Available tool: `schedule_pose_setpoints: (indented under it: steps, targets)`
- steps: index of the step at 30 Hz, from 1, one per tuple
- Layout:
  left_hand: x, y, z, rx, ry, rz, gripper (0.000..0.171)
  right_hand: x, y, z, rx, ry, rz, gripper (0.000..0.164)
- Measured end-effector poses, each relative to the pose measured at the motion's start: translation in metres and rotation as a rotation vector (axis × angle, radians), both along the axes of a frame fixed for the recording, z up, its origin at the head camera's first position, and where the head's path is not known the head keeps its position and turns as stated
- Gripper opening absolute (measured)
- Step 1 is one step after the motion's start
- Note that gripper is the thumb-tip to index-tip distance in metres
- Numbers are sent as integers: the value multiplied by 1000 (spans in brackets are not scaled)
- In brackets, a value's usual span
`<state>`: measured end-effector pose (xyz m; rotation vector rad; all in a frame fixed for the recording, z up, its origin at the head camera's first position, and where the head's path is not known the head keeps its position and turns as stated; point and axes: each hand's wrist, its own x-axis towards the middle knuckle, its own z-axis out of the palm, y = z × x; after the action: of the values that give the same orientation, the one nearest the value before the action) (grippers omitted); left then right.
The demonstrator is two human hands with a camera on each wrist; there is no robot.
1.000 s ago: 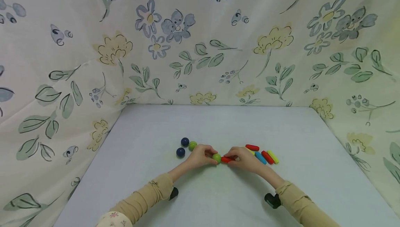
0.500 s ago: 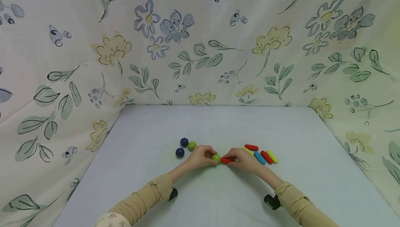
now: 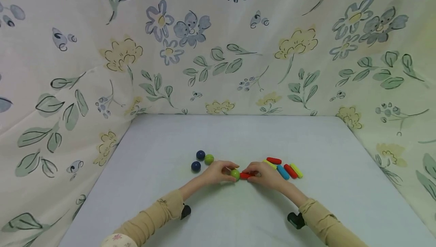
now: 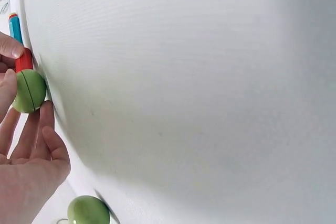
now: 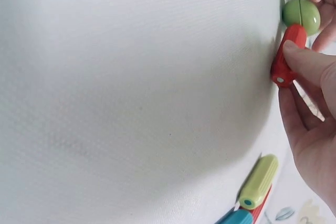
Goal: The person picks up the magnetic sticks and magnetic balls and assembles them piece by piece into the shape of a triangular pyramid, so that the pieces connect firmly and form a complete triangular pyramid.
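Note:
A green ball [image 3: 235, 174] with a thin seam sits in the middle of the table, end to end with a short red ribbed stick [image 3: 245, 176]. My left hand [image 3: 217, 172] holds the ball between thumb and fingers, its index finger slightly raised over it. My right hand [image 3: 265, 173] pinches the red stick, thumb on the near side. In the right wrist view the red stick [image 5: 287, 59] shows a small pale disc in its free end; its other end touches the green ball [image 5: 301, 16]. The left wrist view shows the thumb and fingers around the ball [image 4: 30, 92].
Left of the hands lie two dark blue balls [image 3: 195, 166] and another green ball [image 3: 209, 159]. Beyond the right hand are several loose sticks, among them a blue stick [image 3: 283, 172], a red stick [image 3: 291, 171] and a yellow stick [image 3: 296, 170]. Floral cloth [image 3: 218, 50] surrounds the white table [image 3: 238, 133].
My left hand has shifted slightly left, and its index finger has lifted a little from the ball's top. The right hand stays almost still on the red stick.

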<state>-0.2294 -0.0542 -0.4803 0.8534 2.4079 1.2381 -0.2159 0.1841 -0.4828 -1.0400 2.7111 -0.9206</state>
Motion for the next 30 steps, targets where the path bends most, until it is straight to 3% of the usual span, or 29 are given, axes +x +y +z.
schedule_pose_setpoints:
  steps: [10,16,25,30]
  targets:
    - [1,-9,6,-10,-84,-129,35,-2,-2,-2,-12,-1,21,23]
    - [-3,-9,3,-30,-75,-194,35,-3,-4,-4,-20,-12,19,22]
    - [-2,-9,0,-35,-91,-145,34,-1,0,-7,-78,-1,-84,18]
    - [0,-13,0,-65,-75,-129,32,-1,-4,-5,-83,-1,-60,18]
